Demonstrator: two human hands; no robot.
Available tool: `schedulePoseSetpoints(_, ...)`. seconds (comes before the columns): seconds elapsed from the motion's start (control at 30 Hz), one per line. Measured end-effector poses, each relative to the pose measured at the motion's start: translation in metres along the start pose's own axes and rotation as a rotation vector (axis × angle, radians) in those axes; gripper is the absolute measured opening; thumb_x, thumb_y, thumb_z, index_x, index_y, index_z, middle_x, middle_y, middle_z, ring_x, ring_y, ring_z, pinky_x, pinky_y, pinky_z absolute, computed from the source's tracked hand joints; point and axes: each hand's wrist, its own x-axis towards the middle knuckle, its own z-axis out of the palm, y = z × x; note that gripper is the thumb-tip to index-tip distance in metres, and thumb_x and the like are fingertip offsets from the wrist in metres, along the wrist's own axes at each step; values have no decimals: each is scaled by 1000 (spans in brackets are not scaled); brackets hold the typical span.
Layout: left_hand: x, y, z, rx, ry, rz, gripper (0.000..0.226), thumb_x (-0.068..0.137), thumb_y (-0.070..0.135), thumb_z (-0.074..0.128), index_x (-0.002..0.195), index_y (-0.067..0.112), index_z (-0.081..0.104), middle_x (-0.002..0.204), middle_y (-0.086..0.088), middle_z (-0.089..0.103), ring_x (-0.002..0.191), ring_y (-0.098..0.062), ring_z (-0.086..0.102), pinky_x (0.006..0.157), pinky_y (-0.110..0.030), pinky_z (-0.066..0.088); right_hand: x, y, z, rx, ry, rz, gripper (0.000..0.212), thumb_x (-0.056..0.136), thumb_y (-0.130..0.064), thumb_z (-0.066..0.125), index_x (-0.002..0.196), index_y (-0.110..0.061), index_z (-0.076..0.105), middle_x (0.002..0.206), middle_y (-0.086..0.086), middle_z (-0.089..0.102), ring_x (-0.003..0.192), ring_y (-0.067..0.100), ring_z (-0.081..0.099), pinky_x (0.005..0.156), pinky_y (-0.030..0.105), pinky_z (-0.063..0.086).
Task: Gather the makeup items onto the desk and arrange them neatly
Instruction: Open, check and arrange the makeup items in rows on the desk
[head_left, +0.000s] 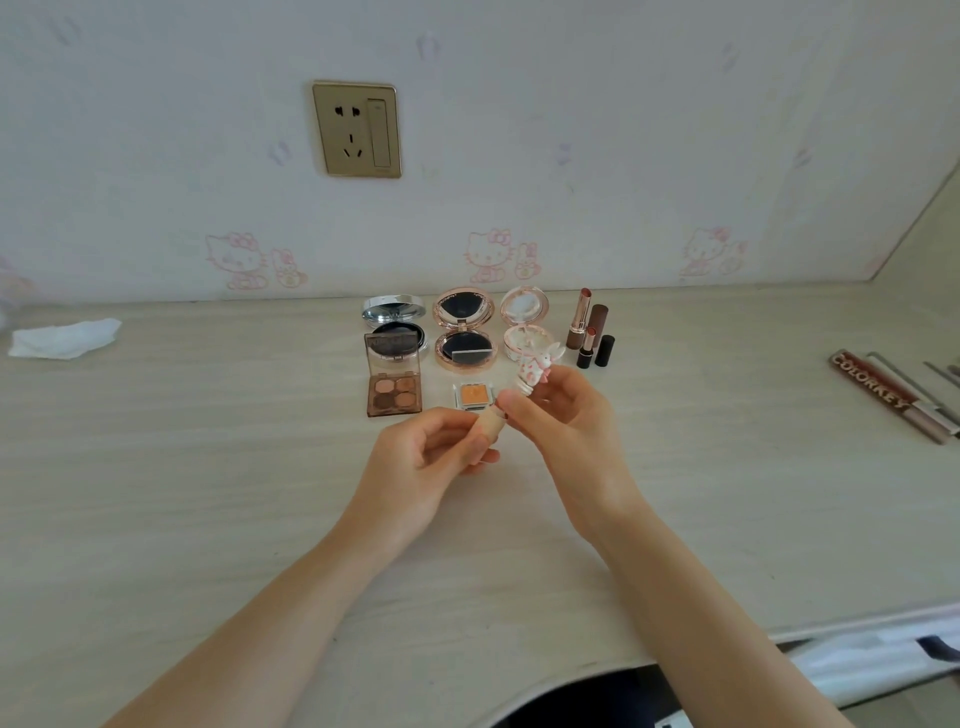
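Lipstick tube (485, 434) sits in the left hand (431, 457), fingers curled round it, slanting up toward the right. Its bunny cap (535, 366) is pinched in the right hand (563, 415), just beside the tube's open end, above the desk (208, 467).
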Motion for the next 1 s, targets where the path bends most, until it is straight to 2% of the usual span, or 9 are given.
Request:
schedulePoseSetpoints(0.13,1,-1,-1,-4,-1,-13,15,89,8,64,102,5,68,93,-7,74,84,-18,72,75,-22,55,1,1,-3,78,-11,18,28,81,-3,72,105,-12,62,96,7,73,95,22,70,93,39,53)
schedulePoseSetpoints(0.27,2,-1,-1,-7,2,-25,15,89,10,64,103,6,68,93,-6,74,83,-19,72,74,-21,55,2,1,-5,106,-21,12,32,83,-2,69,113,-9,62,103,11,73,101,25,68,98,45,50)
schedulePoseSetpoints(0.37,1,0,0,-25,2,-34,17,89,11,63,105,8,68,93,-8,74,82,-21,72,77,-25,57,2,2,-6,128,-21,6,32,82,-3,70,114,-7,63,105,13,72,104,28,67,100,49,48)
schedulePoseSetpoints(0.67,-2,2,2,10,-8,-28,18,88,14,65,105,8,67,94,-7,74,82,-21,72,75,-23,55,5,-5,-8,179,-10,29,34,84,-1,68,117,-4,61,108,23,68,101,35,66,94,45,52)
schedulePoseSetpoints(0.83,-3,3,3,-5,-14,-33,17,88,11,65,104,6,67,93,-8,74,80,-23,72,72,-23,55,5,-10,-12,174,-7,40,31,86,-3,67,116,-8,62,106,14,70,99,26,67,89,37,55)
schedulePoseSetpoints(1.0,-3,4,4,-2,-16,-35,17,87,11,66,103,7,67,93,-8,74,80,-23,72,71,-23,55,5,-12,-16,171,26,46,29,83,-4,70,111,-9,64,104,15,70,95,23,68,82,30,55)
